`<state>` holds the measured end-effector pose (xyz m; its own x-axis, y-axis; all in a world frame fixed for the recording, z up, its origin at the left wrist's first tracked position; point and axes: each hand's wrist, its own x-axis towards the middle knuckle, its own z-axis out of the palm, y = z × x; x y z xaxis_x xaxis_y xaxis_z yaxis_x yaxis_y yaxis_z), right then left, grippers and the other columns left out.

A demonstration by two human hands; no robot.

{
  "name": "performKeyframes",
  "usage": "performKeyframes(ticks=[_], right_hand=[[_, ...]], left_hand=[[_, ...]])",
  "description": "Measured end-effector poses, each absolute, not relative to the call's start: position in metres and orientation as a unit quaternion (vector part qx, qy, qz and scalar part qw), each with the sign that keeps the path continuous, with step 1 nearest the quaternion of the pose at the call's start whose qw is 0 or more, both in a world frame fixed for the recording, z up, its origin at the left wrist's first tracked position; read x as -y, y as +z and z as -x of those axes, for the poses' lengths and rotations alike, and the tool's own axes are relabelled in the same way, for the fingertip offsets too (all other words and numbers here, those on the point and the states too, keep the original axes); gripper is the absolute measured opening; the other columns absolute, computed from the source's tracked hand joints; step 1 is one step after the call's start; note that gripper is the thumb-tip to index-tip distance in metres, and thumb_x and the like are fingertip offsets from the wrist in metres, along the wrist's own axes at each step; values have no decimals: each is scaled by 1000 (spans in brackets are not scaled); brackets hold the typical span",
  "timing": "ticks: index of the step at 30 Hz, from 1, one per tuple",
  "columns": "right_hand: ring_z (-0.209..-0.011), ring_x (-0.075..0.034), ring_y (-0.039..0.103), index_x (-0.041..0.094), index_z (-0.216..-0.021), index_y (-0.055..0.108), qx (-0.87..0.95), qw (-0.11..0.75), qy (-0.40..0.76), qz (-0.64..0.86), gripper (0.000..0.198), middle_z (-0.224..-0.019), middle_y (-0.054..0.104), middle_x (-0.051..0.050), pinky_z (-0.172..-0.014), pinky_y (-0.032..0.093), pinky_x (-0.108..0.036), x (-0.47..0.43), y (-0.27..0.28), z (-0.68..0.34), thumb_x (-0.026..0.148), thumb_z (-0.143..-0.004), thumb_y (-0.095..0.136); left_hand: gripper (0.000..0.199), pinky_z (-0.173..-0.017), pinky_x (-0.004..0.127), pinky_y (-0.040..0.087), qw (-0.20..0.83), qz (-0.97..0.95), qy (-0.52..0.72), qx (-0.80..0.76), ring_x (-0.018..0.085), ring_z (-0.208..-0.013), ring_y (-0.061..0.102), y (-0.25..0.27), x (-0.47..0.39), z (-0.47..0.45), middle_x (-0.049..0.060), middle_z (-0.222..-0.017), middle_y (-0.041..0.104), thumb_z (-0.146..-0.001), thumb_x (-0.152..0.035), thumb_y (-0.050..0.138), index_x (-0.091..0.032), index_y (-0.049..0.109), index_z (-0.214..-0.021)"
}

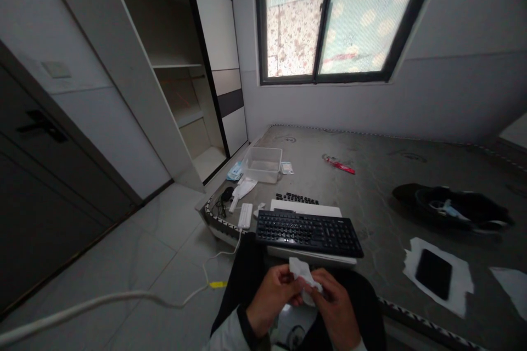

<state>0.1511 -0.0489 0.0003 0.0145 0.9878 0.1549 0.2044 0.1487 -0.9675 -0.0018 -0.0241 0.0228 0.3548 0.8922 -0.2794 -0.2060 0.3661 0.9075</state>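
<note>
Over my lap, my left hand point(275, 293) and my right hand point(334, 304) both pinch a crumpled white tissue point(302, 270). Its upper part stands up between the fingers, and a reddish bit shows near my left fingertips. Just beyond the hands lies a black computer keyboard point(308, 230), resting on a white flat base point(337, 211). Part of its left side looks paler, but I cannot tell whether keys are off there. Behind it, several loose black keycaps point(298, 198) lie in rows.
A white power strip point(245, 215) with a cord sits left of the keyboard. Beyond are a see-through plastic box point(263, 167), a blue packet point(235, 171) and a red-handled item point(341, 165). A phone point(433, 273) on white paper and a black bag point(448, 208) lie right.
</note>
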Motion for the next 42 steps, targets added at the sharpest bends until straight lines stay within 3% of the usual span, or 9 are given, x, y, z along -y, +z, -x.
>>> performKeyframes(ticks=[13, 22, 30, 38, 42], right_hand=[[-80, -20, 68, 22, -81, 72, 520, 518, 313, 603, 31, -83, 71, -4, -73, 54, -25, 48, -25, -144, 52, -75, 67], [-90, -21, 69, 23, -96, 71, 541, 479, 366, 587, 34, -94, 75, -3, -80, 54, -24, 49, -19, -143, 52, -80, 61], [-95, -22, 68, 22, -99, 70, 563, 466, 367, 576, 34, -100, 74, -6, -86, 53, -27, 48, -16, -141, 50, -84, 58], [-96, -24, 68, 23, -97, 71, 561, 461, 364, 584, 35, -100, 75, -7, -85, 53, -29, 47, -15, -141, 52, -82, 59], [-96, -24, 68, 23, -98, 71, 556, 459, 362, 591, 36, -101, 75, -6, -87, 53, -30, 44, -17, -142, 52, -82, 59]], left_hand=[[53, -55, 21, 44, 709, -411, 392, -417, 9, -56, 58, 17, 20, 3, 4, -74, 71, -61, -48, 82, -10, 70, -97], [39, -59, 21, 40, 699, -428, 408, -401, 9, -57, 51, 17, 15, 6, 1, -59, 67, -59, -46, 84, -10, 76, -72], [41, -63, 23, 44, 687, -410, 416, -433, 13, -66, 59, 17, 15, 6, 4, -72, 74, -65, -45, 80, -11, 76, -89], [35, -74, 27, 48, 681, -422, 441, -405, 15, -69, 62, 20, 10, 9, 3, -72, 75, -56, -33, 88, -14, 77, -84], [28, -65, 23, 44, 685, -406, 450, -405, 12, -63, 57, 15, 11, 9, 1, -65, 72, -63, -36, 83, -13, 77, -77]])
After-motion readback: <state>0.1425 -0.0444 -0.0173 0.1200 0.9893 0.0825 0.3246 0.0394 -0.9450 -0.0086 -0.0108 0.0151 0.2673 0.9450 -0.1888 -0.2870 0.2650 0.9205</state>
